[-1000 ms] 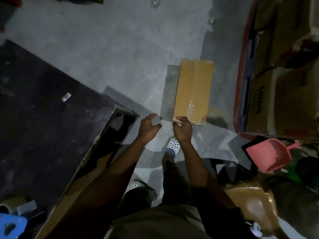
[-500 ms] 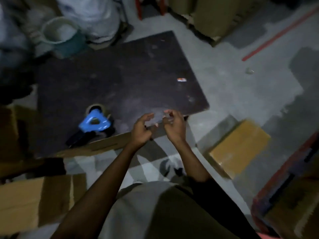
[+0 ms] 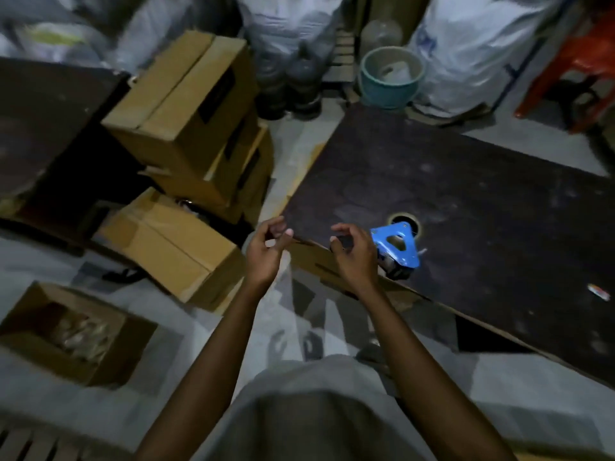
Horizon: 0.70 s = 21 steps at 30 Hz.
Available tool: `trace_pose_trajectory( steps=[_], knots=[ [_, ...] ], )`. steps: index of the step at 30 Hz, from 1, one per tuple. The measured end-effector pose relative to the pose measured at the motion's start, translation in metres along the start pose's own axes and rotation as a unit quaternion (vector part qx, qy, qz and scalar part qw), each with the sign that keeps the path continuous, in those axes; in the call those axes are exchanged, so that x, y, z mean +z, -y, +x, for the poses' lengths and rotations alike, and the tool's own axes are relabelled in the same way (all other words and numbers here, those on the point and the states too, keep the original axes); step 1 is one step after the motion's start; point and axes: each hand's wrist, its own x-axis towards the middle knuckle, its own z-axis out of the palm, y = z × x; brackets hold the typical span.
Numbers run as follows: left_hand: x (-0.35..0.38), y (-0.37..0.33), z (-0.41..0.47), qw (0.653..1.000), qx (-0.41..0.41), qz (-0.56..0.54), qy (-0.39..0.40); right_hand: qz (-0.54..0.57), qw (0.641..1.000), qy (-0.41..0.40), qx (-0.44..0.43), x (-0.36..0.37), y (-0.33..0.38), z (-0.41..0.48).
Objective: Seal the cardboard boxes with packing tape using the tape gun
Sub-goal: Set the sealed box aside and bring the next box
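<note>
A blue tape gun (image 3: 396, 243) lies on a dark brown board (image 3: 466, 201), near tan cardboard boxes (image 3: 186, 128) and a teal bucket (image 3: 387, 91).

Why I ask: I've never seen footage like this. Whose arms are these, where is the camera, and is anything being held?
There is no machine here. A person wears a wide-angle camera on the head, looking down at their own arms. The left hand and right hand are raised with fingers loosely curled and appear to hold nothing. Just beyond the right hand, a blue tape gun lies on a dark board. To the left are cardboard boxes: a taped box, an open box and stacked boxes. A teal bucket stands farther back.
</note>
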Motion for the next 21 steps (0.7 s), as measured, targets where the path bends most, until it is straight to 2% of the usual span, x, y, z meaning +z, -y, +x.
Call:
trace_pose_trajectory(
  steps=[4,11,16,21],
  knots=[
    [-0.047,0.008,0.012,0.994,-0.04,-0.064,-0.078,0.013,0.997,0.068,-0.028,0.044,0.029,0.015],
    [-0.099,0.019,0.045,0.976,-0.058,-0.089,-0.19,0.008,0.98,0.179,-0.085,0.125,0.063,0.067],
    [-0.136,0.028,0.067,0.945,-0.102,-0.121,-0.287,0.002,0.96,0.249,-0.126,0.18,0.084,0.114],
    [-0.167,0.034,0.095,0.915,-0.124,-0.14,-0.357,0.009,0.95,0.296,-0.102,0.228,0.105,0.143]
  ],
)
